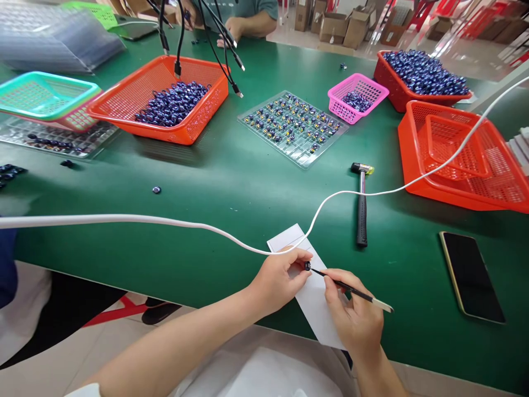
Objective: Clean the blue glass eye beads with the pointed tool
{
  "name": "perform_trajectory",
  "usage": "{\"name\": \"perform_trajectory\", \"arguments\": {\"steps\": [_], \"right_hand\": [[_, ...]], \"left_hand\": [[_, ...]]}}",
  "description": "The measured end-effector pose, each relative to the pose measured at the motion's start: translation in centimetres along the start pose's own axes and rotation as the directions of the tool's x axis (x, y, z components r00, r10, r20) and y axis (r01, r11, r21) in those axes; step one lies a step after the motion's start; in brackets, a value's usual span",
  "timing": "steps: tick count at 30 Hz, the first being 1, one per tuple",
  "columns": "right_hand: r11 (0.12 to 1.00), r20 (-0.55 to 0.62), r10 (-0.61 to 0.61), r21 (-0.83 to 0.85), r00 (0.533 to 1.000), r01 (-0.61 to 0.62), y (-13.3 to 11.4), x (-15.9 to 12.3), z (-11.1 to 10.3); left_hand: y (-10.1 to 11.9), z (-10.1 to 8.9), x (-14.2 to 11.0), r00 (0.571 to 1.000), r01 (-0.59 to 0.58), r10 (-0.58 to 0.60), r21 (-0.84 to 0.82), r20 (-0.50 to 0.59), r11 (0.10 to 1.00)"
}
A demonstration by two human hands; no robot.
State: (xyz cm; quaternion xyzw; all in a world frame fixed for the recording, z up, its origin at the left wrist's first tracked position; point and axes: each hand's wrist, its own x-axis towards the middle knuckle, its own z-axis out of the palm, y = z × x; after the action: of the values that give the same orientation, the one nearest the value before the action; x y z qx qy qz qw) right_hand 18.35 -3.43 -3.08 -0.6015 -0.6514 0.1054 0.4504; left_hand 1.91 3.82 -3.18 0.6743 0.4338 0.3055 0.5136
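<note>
My left hand (279,278) pinches a small dark, shiny part (307,266) between thumb and fingertips; its exact kind is too small to tell. In my right hand (357,311) is a pair of black tweezers (355,290) with a pale end, held like a pen, its tip against or right beside the small part. Both hands are over a white sheet of paper (316,309) at the table's near edge. A hammer (361,209) with a black grip lies beyond my right hand.
A white cable (198,225) crosses the green table (231,176). Beyond are a clear tray (289,129) of small parts, a pink basket (345,105), orange baskets (194,129) and hanging black cables (226,71). A phone (471,278) lies right. Another person's hand (231,30) is across the table.
</note>
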Motion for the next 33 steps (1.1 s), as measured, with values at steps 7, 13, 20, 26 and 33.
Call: {"name": "perform_trajectory", "arguments": {"steps": [7,13,20,26,33], "right_hand": [[0.994,0.008,0.081,0.071,0.997,-0.081,0.5,-0.9,-0.1],[1.000,-0.033,0.025,-0.008,0.999,-0.025,-0.5,0.1,0.2],[1.000,-0.113,0.023,-0.018,0.993,-0.025,-1.0,0.4,0.5],[0.933,-0.069,0.322,0.192,0.944,-0.304,0.2,-0.2,0.4],[0.700,-0.079,0.629,0.489,0.774,-0.520,1.2,0.3,1.1]], "left_hand": [[-0.1,-0.1,0.0,0.999,-0.032,0.032,0.031,0.003,0.999],[-0.2,-0.3,-0.3,0.999,-0.033,0.032,0.092,0.012,0.995],[-1.2,-0.2,0.2,1.000,0.020,-0.021,0.099,0.012,0.995],[-2.6,0.1,0.4,0.998,0.065,-0.065,-0.042,0.007,0.997],[-0.5,-0.2,0.9,0.998,0.021,-0.029,-0.146,-0.051,0.989]]}}
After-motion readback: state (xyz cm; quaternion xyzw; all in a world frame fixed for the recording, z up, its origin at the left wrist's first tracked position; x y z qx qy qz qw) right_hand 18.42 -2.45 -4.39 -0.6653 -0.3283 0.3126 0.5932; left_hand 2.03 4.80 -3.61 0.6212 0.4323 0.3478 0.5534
